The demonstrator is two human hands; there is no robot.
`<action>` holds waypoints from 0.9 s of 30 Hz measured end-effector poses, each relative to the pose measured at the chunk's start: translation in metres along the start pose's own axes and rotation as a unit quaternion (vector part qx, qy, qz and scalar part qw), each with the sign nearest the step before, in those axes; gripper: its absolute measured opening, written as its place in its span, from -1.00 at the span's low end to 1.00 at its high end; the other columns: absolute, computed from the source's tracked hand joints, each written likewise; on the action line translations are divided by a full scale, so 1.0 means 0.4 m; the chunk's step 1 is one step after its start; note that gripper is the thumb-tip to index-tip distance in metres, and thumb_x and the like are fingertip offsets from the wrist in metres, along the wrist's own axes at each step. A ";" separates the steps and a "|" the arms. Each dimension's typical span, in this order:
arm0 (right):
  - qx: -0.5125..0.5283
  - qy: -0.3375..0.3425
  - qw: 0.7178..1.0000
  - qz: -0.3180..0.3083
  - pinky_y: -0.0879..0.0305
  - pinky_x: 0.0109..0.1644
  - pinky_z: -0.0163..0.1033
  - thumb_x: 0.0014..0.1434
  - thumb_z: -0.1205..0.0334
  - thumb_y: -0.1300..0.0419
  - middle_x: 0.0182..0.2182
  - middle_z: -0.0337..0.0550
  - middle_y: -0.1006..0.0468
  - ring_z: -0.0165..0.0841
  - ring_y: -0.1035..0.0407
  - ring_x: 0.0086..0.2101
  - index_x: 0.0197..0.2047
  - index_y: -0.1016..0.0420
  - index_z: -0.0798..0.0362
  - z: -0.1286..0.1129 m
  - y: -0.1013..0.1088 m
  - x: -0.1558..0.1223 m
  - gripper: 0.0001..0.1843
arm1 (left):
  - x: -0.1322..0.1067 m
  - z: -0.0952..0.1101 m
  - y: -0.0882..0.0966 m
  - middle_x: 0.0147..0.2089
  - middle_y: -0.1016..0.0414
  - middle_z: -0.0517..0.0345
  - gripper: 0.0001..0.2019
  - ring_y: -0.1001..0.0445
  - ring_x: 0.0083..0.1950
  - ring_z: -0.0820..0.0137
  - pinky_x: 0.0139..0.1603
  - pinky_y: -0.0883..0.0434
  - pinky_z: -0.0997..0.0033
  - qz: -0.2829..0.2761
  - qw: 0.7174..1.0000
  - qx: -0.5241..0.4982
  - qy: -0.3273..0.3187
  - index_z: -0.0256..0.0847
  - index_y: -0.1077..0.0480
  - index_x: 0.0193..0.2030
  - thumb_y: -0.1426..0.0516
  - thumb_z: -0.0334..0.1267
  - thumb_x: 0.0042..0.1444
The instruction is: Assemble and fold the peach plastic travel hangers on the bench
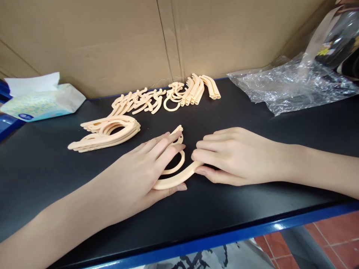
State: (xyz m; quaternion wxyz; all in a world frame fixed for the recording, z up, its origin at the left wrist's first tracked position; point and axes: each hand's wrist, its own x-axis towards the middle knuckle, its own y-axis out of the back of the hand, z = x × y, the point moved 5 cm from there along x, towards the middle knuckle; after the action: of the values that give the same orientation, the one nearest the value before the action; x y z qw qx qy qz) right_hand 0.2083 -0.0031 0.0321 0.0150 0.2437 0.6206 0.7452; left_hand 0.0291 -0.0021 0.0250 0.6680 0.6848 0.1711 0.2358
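Note:
On the black table lies a cream plastic folding hanger (179, 179) with a curved arm and a ring-like middle part. My left hand (143, 164) covers its left side, fingers over the top and thumb beneath the curved arm. The arm's right end sits between the thumb and fingers of my right hand (232, 157). Both hands are closed on the same piece, and my left palm hides part of it. Just beyond my left hand is a stack of similar cream hangers (123, 140).
Along the back lie loose cream hook parts (140, 100), ring parts (172, 108) and curved arm pieces (196, 89). A tissue pack (45, 101) stands at the left. Clear plastic wrap (286, 84) spreads at the right. Cardboard (112, 41) walls the back; a blue edge (224, 239) runs in front.

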 end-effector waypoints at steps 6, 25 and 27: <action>-0.001 -0.001 1.000 0.000 -0.16 -0.31 -0.20 0.56 0.21 0.07 -0.43 -0.21 -0.52 -0.36 -0.34 -0.42 -0.26 -0.47 0.07 0.001 -0.002 0.000 -0.60 | -0.001 0.000 0.001 0.54 -0.22 -0.33 -0.35 -0.35 0.48 -0.08 0.40 -0.44 -0.11 -0.002 1.000 0.009 -0.002 -0.38 -0.28 0.39 0.06 0.17 0.50; -0.006 0.002 1.000 -0.007 -0.17 -0.31 -0.19 0.55 0.21 0.06 -0.41 -0.20 -0.55 -0.34 -0.36 -0.41 -0.20 -0.49 0.08 0.001 -0.001 -0.004 -0.64 | 0.001 -0.004 0.000 0.55 -0.22 -0.32 -0.35 -0.35 0.47 -0.11 0.45 -0.38 -0.06 -0.008 1.000 -0.012 0.007 -0.37 -0.28 0.42 -0.03 0.16 0.47; -0.004 0.003 1.000 -0.011 -0.18 -0.30 -0.19 0.55 0.22 0.07 -0.41 -0.20 -0.55 -0.34 -0.36 -0.41 -0.19 -0.49 0.09 0.002 -0.001 -0.004 -0.64 | -0.002 -0.004 0.000 0.56 -0.20 -0.28 -0.37 -0.33 0.48 -0.09 0.46 -0.37 -0.04 -0.011 1.000 -0.012 0.002 -0.34 -0.28 0.42 -0.03 0.16 0.48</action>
State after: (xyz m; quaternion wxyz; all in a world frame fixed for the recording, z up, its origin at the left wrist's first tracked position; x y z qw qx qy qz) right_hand 0.2097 -0.0028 0.0313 0.0222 0.2343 0.6201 0.7484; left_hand 0.0273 -0.0013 0.0249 0.6782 0.6746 0.1774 0.2315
